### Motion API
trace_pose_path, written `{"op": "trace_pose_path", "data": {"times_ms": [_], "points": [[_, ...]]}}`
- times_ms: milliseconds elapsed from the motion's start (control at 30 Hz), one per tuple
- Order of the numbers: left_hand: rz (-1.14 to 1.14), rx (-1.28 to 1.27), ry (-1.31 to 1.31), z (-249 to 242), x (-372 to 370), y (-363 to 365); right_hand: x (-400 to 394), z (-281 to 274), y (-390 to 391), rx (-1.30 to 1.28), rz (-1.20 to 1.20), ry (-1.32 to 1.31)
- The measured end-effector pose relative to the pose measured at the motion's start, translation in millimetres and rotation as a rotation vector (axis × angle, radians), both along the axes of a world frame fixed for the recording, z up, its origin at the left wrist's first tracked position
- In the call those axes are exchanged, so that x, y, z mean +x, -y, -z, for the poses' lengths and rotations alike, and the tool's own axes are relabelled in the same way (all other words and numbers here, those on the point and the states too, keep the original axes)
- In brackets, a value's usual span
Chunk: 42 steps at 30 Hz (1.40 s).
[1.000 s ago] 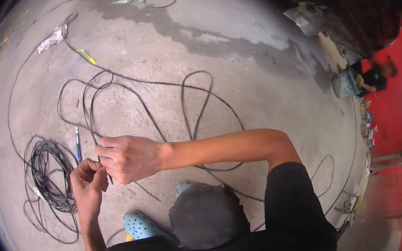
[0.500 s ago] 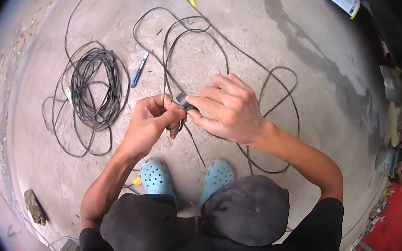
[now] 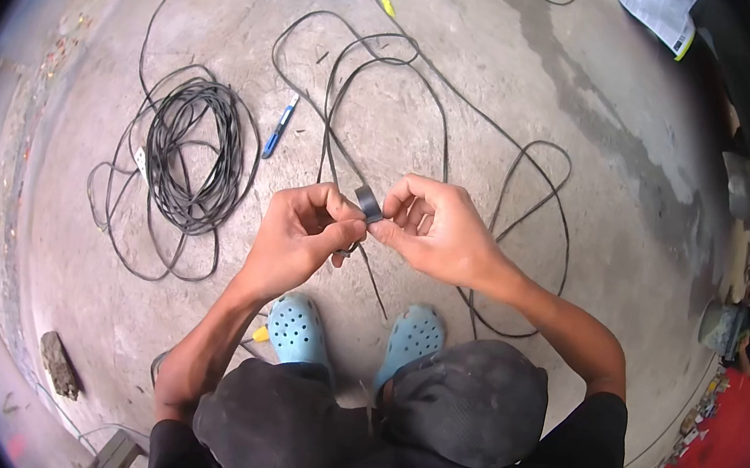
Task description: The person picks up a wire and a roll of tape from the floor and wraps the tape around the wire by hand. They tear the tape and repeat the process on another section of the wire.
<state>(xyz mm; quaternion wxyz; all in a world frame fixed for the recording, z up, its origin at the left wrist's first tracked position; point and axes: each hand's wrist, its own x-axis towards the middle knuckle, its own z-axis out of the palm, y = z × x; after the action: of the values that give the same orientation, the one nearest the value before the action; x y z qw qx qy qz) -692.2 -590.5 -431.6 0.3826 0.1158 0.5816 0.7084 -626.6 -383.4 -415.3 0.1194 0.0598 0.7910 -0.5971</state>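
Observation:
My left hand (image 3: pixel 305 237) is closed in a pinch on a thin black cable (image 3: pixel 376 282), whose short end hangs below the fingers. Against its fingertips sits a small roll of black tape (image 3: pixel 367 202). My right hand (image 3: pixel 451 235) pinches at the lower edge of that tape roll, thumb against index finger, with its other fingers curled. The exact spot where tape meets cable is hidden by the fingertips. Beyond the hands, loose loops of the cable lie on the concrete floor.
A large coil of black cable (image 3: pixel 158 154) lies at left, beside a blue utility knife (image 3: pixel 280 127). Two light-blue clogs (image 3: pixel 298 329) are below the hands. A yellow piece (image 3: pixel 387 1) is on a cable farther off. A stone (image 3: pixel 58 364) lies lower left.
My right hand has turned and lowered, its fingers now curled at the tape roll rather than stretched over it. The whole view has shifted slightly, moving the floor items rightward.

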Motion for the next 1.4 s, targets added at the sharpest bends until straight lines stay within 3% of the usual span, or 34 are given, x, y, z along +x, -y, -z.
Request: {"op": "trace_pose_path", "data": {"times_ms": [167,267,367,433,467,567,733,900,1033,1233,1400], "points": [[0.021,-0.015,-0.007,1.8,-0.4,3.1,-5.2,2.9,-8.3,0.004,-0.131,0.127],[0.009,-0.058,-0.002,-1.1,1.4,2.1,-3.0,2.9,-3.2,-0.238,-0.028,0.141],[-0.045,-0.088,-0.002,-4.0,5.2,-2.3,0.6,13.4,-0.7,-0.256,0.013,-0.040],[-0.084,-0.074,-0.030,-1.7,7.5,-5.4,3.4,9.7,-0.2,-0.167,0.036,-0.173],[-0.072,-0.076,-0.057,0.9,7.1,-4.4,3.5,26.3,4.1,-0.242,0.089,-0.251],[-0.093,-0.062,-0.074,5.1,10.5,-7.2,5.7,11.8,3.9,-0.073,0.119,-0.292],[-0.042,-0.028,-0.010,9.6,13.4,-11.5,7.6,16.8,7.1,-0.110,0.089,-0.507],[-0.097,-0.122,-0.073,18.7,18.6,-13.7,4.5,10.5,-3.2,0.020,-0.123,-0.391],[-0.106,-0.072,-0.159,30.3,18.0,-8.0,4.0,10.2,1.3,0.062,-0.160,-0.342],[-0.208,-0.077,-0.389,48.3,20.3,-11.3,1.3,9.1,17.4,0.084,0.080,-0.588],[-0.180,-0.075,-0.407,35.9,4.8,-16.9,3.9,5.2,18.6,0.002,0.218,-0.622]]}}
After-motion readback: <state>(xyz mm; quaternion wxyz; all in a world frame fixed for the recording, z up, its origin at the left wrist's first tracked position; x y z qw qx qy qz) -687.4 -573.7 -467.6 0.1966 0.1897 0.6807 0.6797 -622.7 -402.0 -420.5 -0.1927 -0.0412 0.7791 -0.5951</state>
